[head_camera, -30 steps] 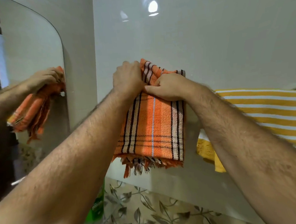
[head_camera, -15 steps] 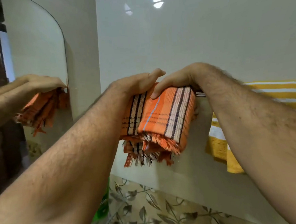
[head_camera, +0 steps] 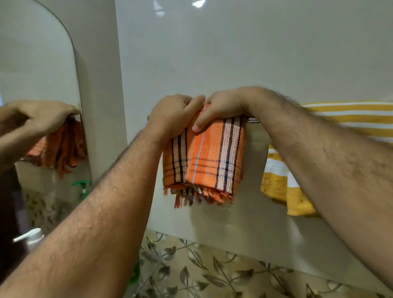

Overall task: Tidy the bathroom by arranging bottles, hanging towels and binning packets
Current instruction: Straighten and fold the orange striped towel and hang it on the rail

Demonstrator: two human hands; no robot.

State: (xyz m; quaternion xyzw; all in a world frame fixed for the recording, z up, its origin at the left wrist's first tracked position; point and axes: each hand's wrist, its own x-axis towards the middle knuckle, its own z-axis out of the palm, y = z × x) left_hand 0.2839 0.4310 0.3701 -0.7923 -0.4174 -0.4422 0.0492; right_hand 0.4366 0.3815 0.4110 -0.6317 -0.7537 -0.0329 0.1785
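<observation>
Orange plaid towel [head_camera: 205,155] is draped over the rail [head_camera: 252,120], folds hanging straight below; left hand [head_camera: 173,118] and right hand [head_camera: 223,108] are curled, gripping its top fold.

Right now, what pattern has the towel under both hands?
Orange plaid towel with black and white stripes; head view.

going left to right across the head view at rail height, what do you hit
mirror → left hand → right hand, both on the orange plaid towel → towel rail → yellow striped towel
</observation>
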